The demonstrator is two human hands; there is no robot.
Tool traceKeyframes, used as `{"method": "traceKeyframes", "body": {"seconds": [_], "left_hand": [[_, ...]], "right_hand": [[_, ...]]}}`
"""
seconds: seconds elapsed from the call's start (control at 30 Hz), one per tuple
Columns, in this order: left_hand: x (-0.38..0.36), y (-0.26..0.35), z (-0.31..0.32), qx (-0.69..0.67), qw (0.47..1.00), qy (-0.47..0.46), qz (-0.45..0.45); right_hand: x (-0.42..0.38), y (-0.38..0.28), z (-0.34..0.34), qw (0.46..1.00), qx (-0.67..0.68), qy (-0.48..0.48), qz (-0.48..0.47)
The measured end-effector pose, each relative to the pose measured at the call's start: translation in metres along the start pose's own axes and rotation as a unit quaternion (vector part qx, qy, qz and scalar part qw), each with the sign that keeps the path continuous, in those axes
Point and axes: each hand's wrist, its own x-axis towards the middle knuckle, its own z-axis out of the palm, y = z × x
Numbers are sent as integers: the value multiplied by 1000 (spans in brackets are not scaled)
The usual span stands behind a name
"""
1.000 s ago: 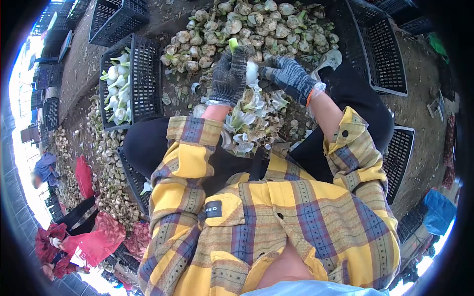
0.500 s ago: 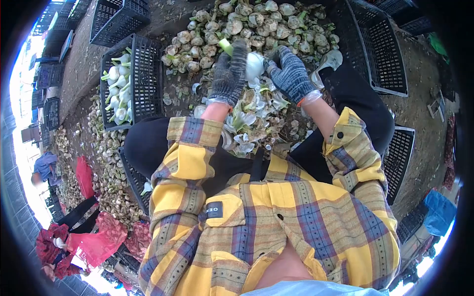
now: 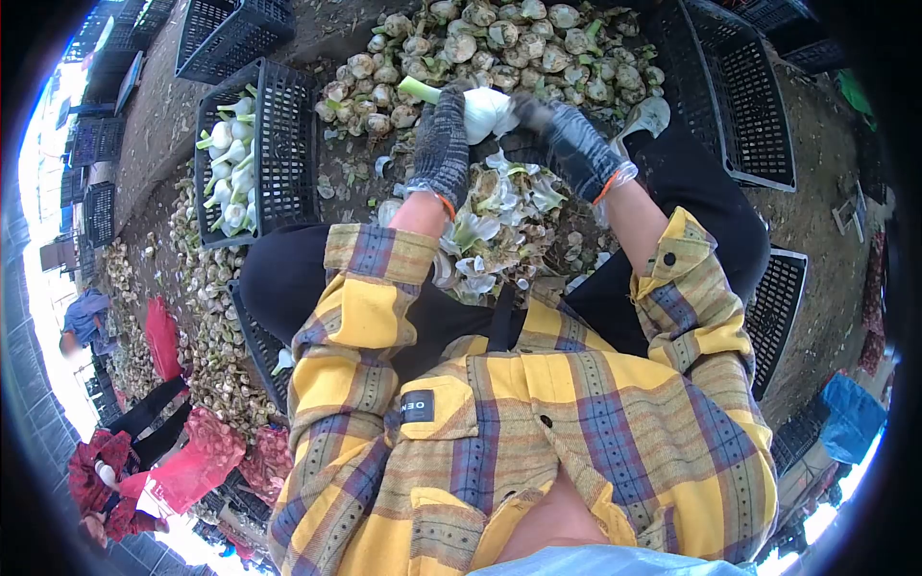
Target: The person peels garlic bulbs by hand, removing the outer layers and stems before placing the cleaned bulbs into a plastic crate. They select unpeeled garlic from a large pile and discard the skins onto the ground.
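My left hand (image 3: 442, 149), in a grey knitted glove, is closed around a white peeled bulb (image 3: 485, 113) whose green stem sticks out to the upper left. At the bulb's right end is my right hand (image 3: 567, 139), gloved too, its fingers bent and blurred by motion; what they hold, if anything, is hidden. Below the hands lies a heap of peeled skins (image 3: 490, 221). Beyond them spreads a pile of unpeeled bulbs (image 3: 519, 48). White bulbs with green stems (image 3: 229, 163) fill a black crate (image 3: 288, 158) on the left.
More black crates stand at the upper left (image 3: 230, 43), upper right (image 3: 749, 106) and by my right knee (image 3: 776, 307). Loose bulbs (image 3: 206, 326) cover the ground on the left. Other people, one in red (image 3: 125, 480), are at the lower left. A blue bag (image 3: 853, 415) lies at the right.
The bulb has turned to lie more sideways and shifted slightly left, its stem pointing further left. My right hand has tilted, its fingers now at the bulb's right end.
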Motion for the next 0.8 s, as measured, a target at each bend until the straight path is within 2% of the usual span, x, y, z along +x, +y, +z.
{"method": "traceKeyframes", "body": {"seconds": [0.03,0.1,0.13,0.17,0.23,0.27,0.3,0.33,0.37,0.43,0.5,0.53,0.57,0.63,0.67,0.7,0.77,0.8], "left_hand": [[-3,2,3,-44,999,-26,4],[-8,5,6,-53,998,-13,-21],[-8,8,5,19,998,7,-58],[-9,9,4,90,991,28,-94],[-6,5,4,99,987,52,-113],[0,0,1,35,992,43,-109],[1,2,1,-30,993,34,-105],[-1,4,2,-55,991,29,-120],[0,5,1,-56,991,30,-119],[0,8,-1,-105,986,16,-127],[-6,13,2,-106,987,24,-119],[-9,15,3,-108,987,32,-112],[-6,14,1,-108,987,31,-112],[8,4,-11,-42,998,6,-54],[13,-2,-17,-10,999,-34,-5],[14,-6,-18,-9,999,-34,-5],[17,-16,-16,22,997,-26,63],[-1,-1,-1,30,998,2,49]], "right_hand": [[3,5,-2,990,-129,6,-57],[5,11,-3,911,-378,19,-166],[-1,9,2,879,-436,18,-191],[-2,10,2,879,-437,18,-192],[1,16,0,850,-473,22,-230],[2,19,-2,920,-346,17,-185],[3,18,-4,920,-346,17,-184],[3,17,-5,974,-179,-11,-141],[4,15,-7,995,-6,-39,-94],[15,11,-15,996,14,-59,-60],[19,10,-23,990,95,-96,-33],[18,9,-24,987,28,-150,-53],[17,8,-26,987,28,-149,-54],[7,-1,-17,989,-47,-138,-18],[0,-8,-6,991,-83,-108,-11],[-4,-8,0,991,-82,-108,-11],[-8,-9,5,935,-323,-56,-139],[-2,-7,0,911,-399,8,-102]]}}
